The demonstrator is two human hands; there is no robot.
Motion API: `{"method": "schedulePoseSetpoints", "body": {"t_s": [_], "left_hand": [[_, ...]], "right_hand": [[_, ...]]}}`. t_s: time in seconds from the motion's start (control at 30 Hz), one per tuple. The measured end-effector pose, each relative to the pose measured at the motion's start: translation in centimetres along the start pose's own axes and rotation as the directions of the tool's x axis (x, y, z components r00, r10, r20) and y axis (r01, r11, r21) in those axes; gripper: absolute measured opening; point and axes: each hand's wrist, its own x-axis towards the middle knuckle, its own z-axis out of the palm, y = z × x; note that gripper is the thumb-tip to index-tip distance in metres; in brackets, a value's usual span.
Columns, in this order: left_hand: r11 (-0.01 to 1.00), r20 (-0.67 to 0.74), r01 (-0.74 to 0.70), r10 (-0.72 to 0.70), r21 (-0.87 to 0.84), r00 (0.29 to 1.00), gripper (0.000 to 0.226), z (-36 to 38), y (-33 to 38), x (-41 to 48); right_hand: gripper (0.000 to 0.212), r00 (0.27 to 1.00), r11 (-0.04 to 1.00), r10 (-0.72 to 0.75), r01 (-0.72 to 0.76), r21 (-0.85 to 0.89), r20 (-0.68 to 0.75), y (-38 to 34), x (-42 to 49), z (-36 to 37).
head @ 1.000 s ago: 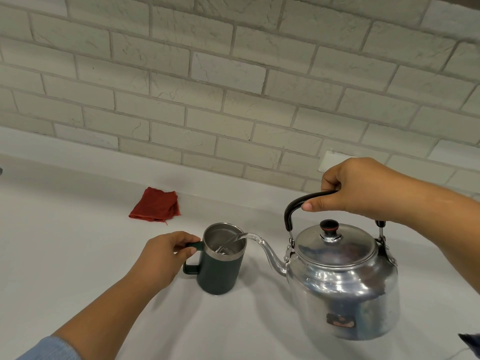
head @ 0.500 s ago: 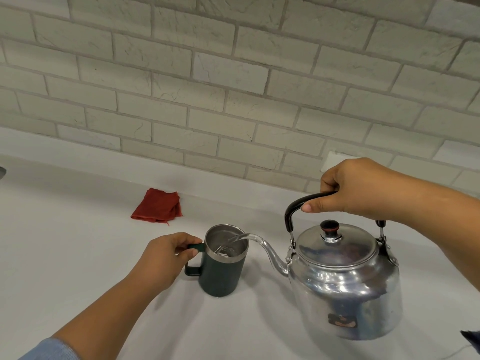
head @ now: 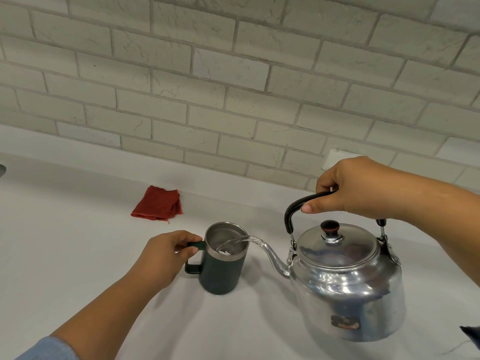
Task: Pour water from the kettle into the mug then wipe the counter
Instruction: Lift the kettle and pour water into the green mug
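A dark green mug (head: 220, 271) with a steel rim stands on the white counter (head: 78, 255). My left hand (head: 166, 253) grips its handle from the left. A shiny metal kettle (head: 348, 287) hangs tilted to the right of the mug, held off the counter by my right hand (head: 355, 188), which is closed around its black handle. A clear stream of water arcs from the spout (head: 270, 253) into the mug. A folded red cloth (head: 158, 206) lies on the counter behind and left of the mug.
A white brick wall (head: 233, 87) rises behind the counter with a low white ledge along its foot. A small dark object (head: 2, 170) shows at the far left edge. A white wall plate (head: 335, 158) sits behind my right hand.
Water keeps flowing from the spout into the mug. Both hands, the kettle and the mug hold nearly the same places.
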Motion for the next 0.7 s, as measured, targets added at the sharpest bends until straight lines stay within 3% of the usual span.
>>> {"method": "schedulePoseSetpoints", "body": {"t_s": [0.7], "left_hand": [[1.0, 0.003, -0.008, 0.008, 0.013, 1.0, 0.02, -0.02, 0.18, -0.12]], "right_hand": [[0.045, 1.0, 0.999, -0.008, 0.009, -0.05, 0.026, 0.24, 0.24, 0.21]]}}
